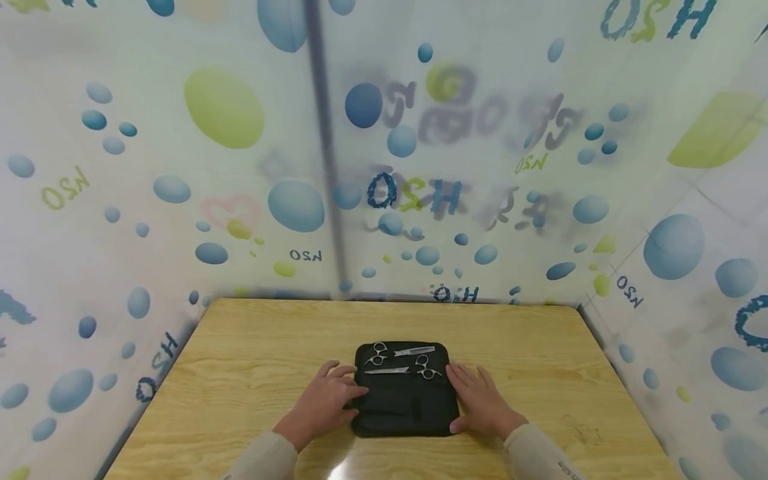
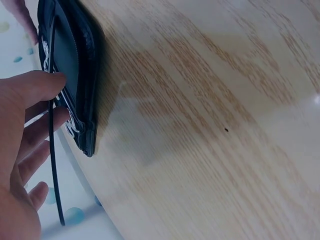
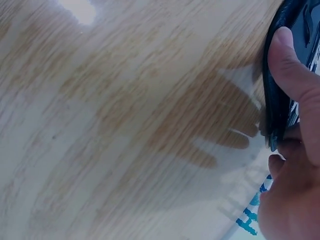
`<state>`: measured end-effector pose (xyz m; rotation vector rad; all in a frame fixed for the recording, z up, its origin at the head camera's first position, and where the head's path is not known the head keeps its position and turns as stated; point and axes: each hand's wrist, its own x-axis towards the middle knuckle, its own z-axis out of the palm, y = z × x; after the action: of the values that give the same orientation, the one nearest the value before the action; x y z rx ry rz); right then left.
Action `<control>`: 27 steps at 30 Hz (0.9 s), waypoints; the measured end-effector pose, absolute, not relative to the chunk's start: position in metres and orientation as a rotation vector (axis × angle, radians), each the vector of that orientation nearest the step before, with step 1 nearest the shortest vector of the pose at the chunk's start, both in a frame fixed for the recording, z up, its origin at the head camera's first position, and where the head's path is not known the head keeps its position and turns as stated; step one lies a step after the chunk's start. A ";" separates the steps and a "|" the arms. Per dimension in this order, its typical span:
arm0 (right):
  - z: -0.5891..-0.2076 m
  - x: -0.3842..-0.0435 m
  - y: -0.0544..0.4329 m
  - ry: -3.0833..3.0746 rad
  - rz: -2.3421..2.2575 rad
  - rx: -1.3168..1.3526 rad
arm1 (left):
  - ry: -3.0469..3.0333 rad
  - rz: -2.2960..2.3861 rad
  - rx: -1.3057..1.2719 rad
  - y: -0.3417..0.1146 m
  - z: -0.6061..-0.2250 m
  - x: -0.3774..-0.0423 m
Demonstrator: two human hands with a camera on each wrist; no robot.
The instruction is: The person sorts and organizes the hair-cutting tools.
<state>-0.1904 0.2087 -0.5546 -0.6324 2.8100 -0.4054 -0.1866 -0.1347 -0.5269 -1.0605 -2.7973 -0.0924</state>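
Note:
In the head view a black scissor case (image 1: 390, 403) lies open on the wooden table. Two pairs of silver scissors sit in its far half, pointing opposite ways, one with finger rings (image 1: 377, 360) at the left, the other with finger rings (image 1: 427, 373) at the right. My left hand (image 1: 324, 403) is at the case's left edge, its loosely bent fingers touching the rim. A thin black strip (image 2: 54, 165) crosses those fingers in the left wrist view; its attachment is unclear. Along the right edge lie the fingers of my right hand (image 1: 483, 403), thumb at the near corner.
The wooden table (image 1: 270, 327) extends around the case on all sides. Behind it and to both sides stand walls or sheets with a bubble print (image 1: 297, 207). A bright reflection shows on the near table edge.

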 end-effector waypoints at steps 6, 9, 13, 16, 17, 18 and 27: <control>-0.553 -0.190 0.208 2.793 -0.390 -0.642 | -2.760 -0.071 -1.067 -0.134 -0.530 -0.187; -0.551 -0.189 0.207 2.788 -0.378 -0.637 | -2.764 -0.060 -1.070 -0.133 -0.530 -0.188; -0.551 -0.190 0.207 2.785 -0.368 -0.645 | -2.801 -0.045 -1.071 -0.130 -0.529 -0.187; -0.552 -0.192 0.207 2.785 -0.355 -0.649 | -2.811 -0.039 -1.074 -0.128 -0.528 -0.187; -0.552 -0.192 0.207 2.785 -0.351 -0.650 | -2.811 -0.037 -1.075 -0.128 -0.528 -0.187; -0.553 -0.192 0.207 2.785 -0.347 -0.649 | -2.809 -0.037 -1.075 -0.127 -0.527 -0.187; -0.554 -0.193 0.208 2.775 -0.351 -0.645 | -2.795 -0.017 -1.070 -0.125 -0.531 -0.187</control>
<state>-0.1933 0.2082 -0.5542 -0.6455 2.7745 -0.3514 -0.1874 -0.1249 -0.5314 -1.0701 -2.7949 -0.0170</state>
